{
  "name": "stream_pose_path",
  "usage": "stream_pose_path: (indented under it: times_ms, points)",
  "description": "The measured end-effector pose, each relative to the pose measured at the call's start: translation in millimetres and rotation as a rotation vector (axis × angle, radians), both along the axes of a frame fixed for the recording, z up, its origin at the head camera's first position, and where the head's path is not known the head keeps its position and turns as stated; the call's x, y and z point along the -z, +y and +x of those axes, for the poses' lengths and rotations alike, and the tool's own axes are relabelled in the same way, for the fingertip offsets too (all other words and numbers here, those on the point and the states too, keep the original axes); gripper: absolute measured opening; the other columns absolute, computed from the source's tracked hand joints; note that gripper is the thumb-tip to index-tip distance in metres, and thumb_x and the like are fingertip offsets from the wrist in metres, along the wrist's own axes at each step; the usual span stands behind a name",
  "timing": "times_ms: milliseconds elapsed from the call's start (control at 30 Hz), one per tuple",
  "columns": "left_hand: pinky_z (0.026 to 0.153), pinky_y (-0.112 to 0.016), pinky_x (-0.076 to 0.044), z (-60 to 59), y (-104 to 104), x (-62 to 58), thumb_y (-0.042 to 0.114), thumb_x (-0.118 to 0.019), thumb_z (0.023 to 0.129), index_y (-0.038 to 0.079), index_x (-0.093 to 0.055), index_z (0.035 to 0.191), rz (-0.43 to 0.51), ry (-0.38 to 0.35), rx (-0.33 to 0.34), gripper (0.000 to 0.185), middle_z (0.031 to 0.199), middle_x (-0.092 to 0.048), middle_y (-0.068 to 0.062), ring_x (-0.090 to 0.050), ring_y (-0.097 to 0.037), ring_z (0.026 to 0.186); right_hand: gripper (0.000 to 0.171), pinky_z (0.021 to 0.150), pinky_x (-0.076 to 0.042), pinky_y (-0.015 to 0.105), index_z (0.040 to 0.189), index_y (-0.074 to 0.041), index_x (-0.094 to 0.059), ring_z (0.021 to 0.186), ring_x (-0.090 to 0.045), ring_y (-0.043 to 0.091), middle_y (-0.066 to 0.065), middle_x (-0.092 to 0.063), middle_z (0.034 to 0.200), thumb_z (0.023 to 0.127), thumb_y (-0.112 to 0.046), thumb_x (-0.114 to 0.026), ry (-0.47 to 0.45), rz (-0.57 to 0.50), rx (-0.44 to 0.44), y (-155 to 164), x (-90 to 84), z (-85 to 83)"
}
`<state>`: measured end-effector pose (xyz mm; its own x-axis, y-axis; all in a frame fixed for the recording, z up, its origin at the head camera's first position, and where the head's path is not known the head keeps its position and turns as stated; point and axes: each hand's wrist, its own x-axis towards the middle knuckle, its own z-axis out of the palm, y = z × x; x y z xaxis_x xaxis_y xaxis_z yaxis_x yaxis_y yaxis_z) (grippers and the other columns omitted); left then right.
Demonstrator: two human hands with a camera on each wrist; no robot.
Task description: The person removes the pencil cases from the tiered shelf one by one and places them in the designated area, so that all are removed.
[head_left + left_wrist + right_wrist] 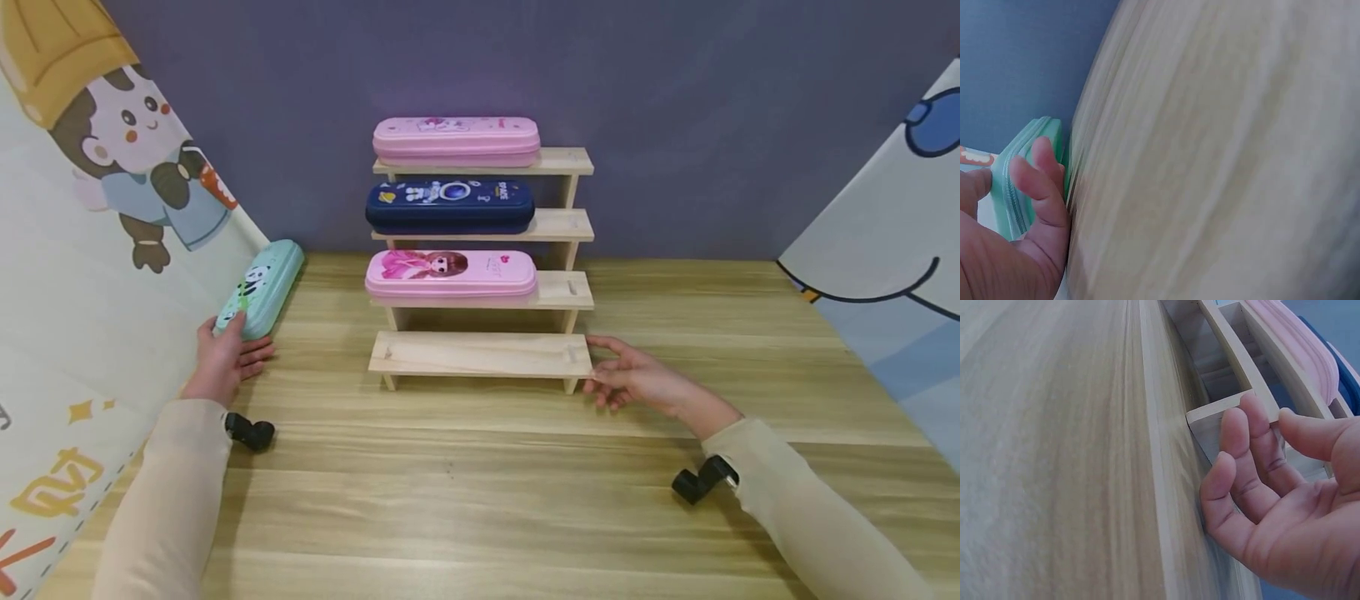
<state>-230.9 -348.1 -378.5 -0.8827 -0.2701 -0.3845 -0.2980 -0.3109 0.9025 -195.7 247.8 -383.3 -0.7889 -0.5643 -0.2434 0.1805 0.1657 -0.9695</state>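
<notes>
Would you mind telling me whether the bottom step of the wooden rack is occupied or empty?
Empty: the bottom step shows bare wood, while the three steps above each carry a pencil case.

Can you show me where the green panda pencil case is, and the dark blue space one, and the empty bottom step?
green panda pencil case (pixel 261 287), head view, on its lid.
dark blue space case (pixel 450 207), head view, middle of its top.
empty bottom step (pixel 480 353), head view, bare wood at its middle.

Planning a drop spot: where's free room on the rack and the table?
The bottom step of the wooden rack is bare, its right end touched by the right hand. The three steps above each carry a pencil case, only right ends free. The table in front is open. Crowded: left edge, where the left hand holds the mint case.
</notes>
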Motion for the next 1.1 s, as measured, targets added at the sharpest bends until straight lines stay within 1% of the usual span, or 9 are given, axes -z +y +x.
stream_pose_path:
  times_ms: [100, 233, 367, 500, 600, 767, 867, 1000, 1100]
  points:
    - [0.041, -0.027, -0.053, -1.0, -0.7, -0.8, 0.042, -0.045, 0.104, 0.035, 0.019, 0.152, -0.019, -0.037, 0.005, 0.080, 0.068, -0.070, -0.004, -0.070, -0.017, 0.058, 0.074, 0.062, -0.054, 0.028, 0.156, -0.002, 0.005, 0.073, -0.063, 0.015, 0.007, -0.066, 0.094, 0.104, -0.005, -0.047, -0.003, -0.005, -0.001, 0.0, 0.9, 0.1]
    - [0.043, -0.028, -0.055, -2.0, -1.0, 0.0, 0.038, -0.044, 0.105, 0.034, 0.022, 0.152, -0.041, -0.050, 0.023, 0.081, 0.067, -0.070, -0.003, -0.071, -0.018, 0.058, 0.075, 0.061, -0.055, 0.028, 0.156, -0.001, 0.006, 0.073, -0.063, 0.016, 0.008, -0.066, 0.094, 0.104, -0.006, -0.048, 0.003, -0.012, -0.007, 0.2, 1.8, 0.6]
    - [0.047, -0.031, -0.058, -3.0, -0.8, 1.9, 0.035, -0.043, 0.106, 0.034, 0.023, 0.152, -0.068, -0.058, 0.026, 0.081, 0.067, -0.069, -0.002, -0.071, -0.019, 0.058, 0.075, 0.061, -0.055, 0.028, 0.156, -0.001, 0.005, 0.073, -0.063, 0.016, 0.008, -0.066, 0.094, 0.104, -0.005, -0.048, 0.003, -0.014, -0.010, 0.1, 3.1, 0.2]
    - [0.049, -0.032, -0.059, -1.4, -1.8, 2.1, 0.035, -0.044, 0.106, 0.038, 0.025, 0.152, -0.051, -0.070, 0.015, 0.083, 0.068, -0.070, -0.001, -0.071, -0.019, 0.058, 0.075, 0.061, -0.055, 0.028, 0.156, -0.001, 0.005, 0.073, -0.063, 0.015, 0.007, -0.066, 0.095, 0.104, -0.006, -0.048, 0.006, -0.018, -0.016, -0.2, 4.0, -0.3]
    - [0.049, -0.031, -0.059, 2.1, -3.9, -0.3, 0.034, -0.046, 0.105, 0.041, 0.025, 0.151, -0.013, -0.066, 0.008, 0.085, 0.070, -0.071, -0.001, -0.071, -0.019, 0.059, 0.076, 0.062, -0.055, 0.028, 0.156, -0.001, 0.006, 0.074, -0.063, 0.015, 0.006, -0.066, 0.095, 0.104, -0.007, -0.049, 0.009, -0.021, -0.020, -0.1, 5.1, -1.0]
    - [0.046, -0.028, -0.055, 8.6, -5.4, -9.1, 0.031, -0.051, 0.104, 0.044, 0.021, 0.152, 0.069, -0.028, -0.020, 0.087, 0.072, -0.070, -0.002, -0.071, -0.020, 0.060, 0.077, 0.062, -0.055, 0.028, 0.156, -0.001, 0.006, 0.074, -0.063, 0.015, 0.006, -0.067, 0.095, 0.104, -0.008, -0.050, 0.006, -0.023, -0.019, 0.9, 6.8, -1.7]
    - [0.045, -0.027, -0.053, 9.6, -1.9, -16.4, 0.030, -0.053, 0.104, 0.044, 0.016, 0.154, 0.106, 0.011, -0.024, 0.086, 0.072, -0.070, -0.003, -0.070, -0.021, 0.059, 0.077, 0.062, -0.055, 0.028, 0.156, -0.002, 0.006, 0.074, -0.063, 0.015, 0.006, -0.066, 0.095, 0.104, -0.008, -0.050, 0.001, -0.024, -0.015, 1.5, 7.1, -1.6]
    - [0.046, -0.026, -0.053, 7.2, 9.4, -26.7, 0.031, -0.053, 0.103, 0.041, 0.010, 0.156, 0.096, 0.045, 0.023, 0.083, 0.076, -0.070, 0.000, -0.070, -0.020, 0.060, 0.076, 0.062, -0.055, 0.028, 0.156, -0.002, 0.007, 0.074, -0.063, 0.015, 0.006, -0.066, 0.095, 0.104, -0.007, -0.049, -0.003, -0.031, -0.013, 1.9, 6.3, -1.0]
    - [0.049, -0.025, -0.054, 4.3, 23.5, -34.6, 0.035, -0.054, 0.103, 0.037, 0.005, 0.158, 0.046, 0.065, 0.077, 0.081, 0.079, -0.069, 0.003, -0.071, -0.018, 0.064, 0.077, 0.062, -0.056, 0.028, 0.156, -0.002, 0.007, 0.074, -0.063, 0.015, 0.007, -0.066, 0.095, 0.104, -0.008, -0.049, -0.003, -0.037, -0.015, 1.2, 4.8, -0.4]
